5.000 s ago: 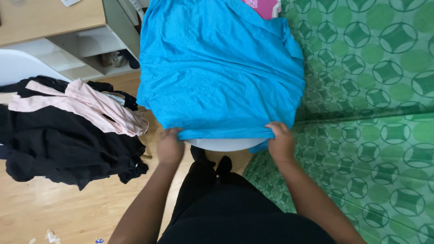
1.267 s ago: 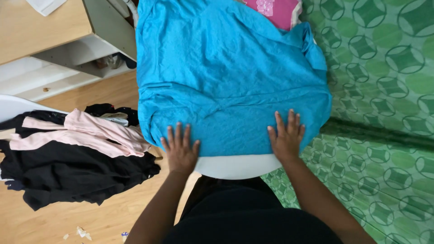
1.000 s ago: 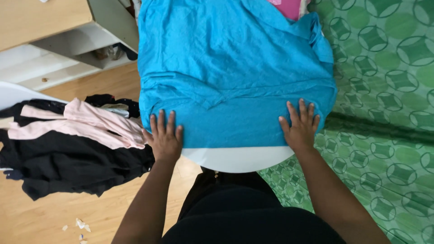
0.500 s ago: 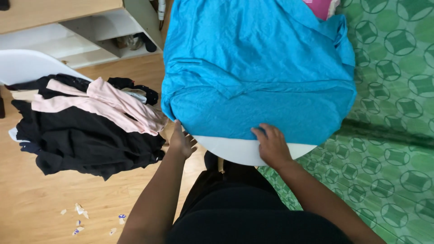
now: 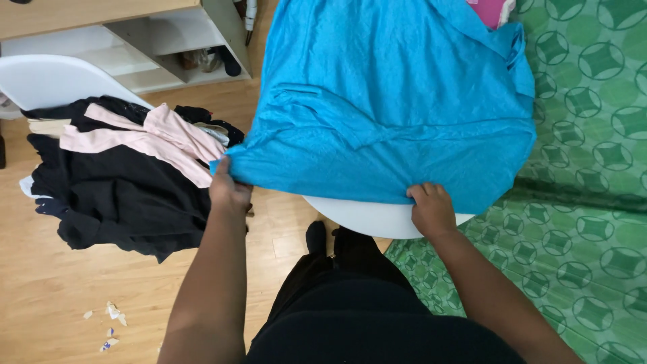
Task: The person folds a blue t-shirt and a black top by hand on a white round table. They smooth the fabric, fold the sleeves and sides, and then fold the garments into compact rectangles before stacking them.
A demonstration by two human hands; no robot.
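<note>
Seen from above: a bright blue garment point(image 5: 391, 108) spread across a round white table point(image 5: 367, 217), covering nearly all of it, with only a curved sliver of the rim bare along the near edge. Left hand point(image 5: 228, 189) closed on the garment's near left corner, lifting that corner just off the table's edge and beyond it, the cloth pinched between thumb and fingers. Right hand point(image 5: 431, 209) closed on the near hem at the right, fingers curled over the fabric at the table's rim. A fold of the blue cloth lying slantwise across the middle, wrinkles fanning toward the left corner. A scrap of pink fabric point(image 5: 490, 11) peeking out at the far edge of the garment. To the left, a heap of black and pale pink clothes point(image 5: 121, 175) piled on a white chair point(image 5: 54, 81), just beside the left hand. Behind that, a low shelf unit point(image 5: 155, 40) with open compartments. To the right, a green patterned mat point(image 5: 593, 155) over the floor; elsewhere light wooden floor point(image 5: 40, 296) with small bits of litter point(image 5: 111, 323) near the lower left.
</note>
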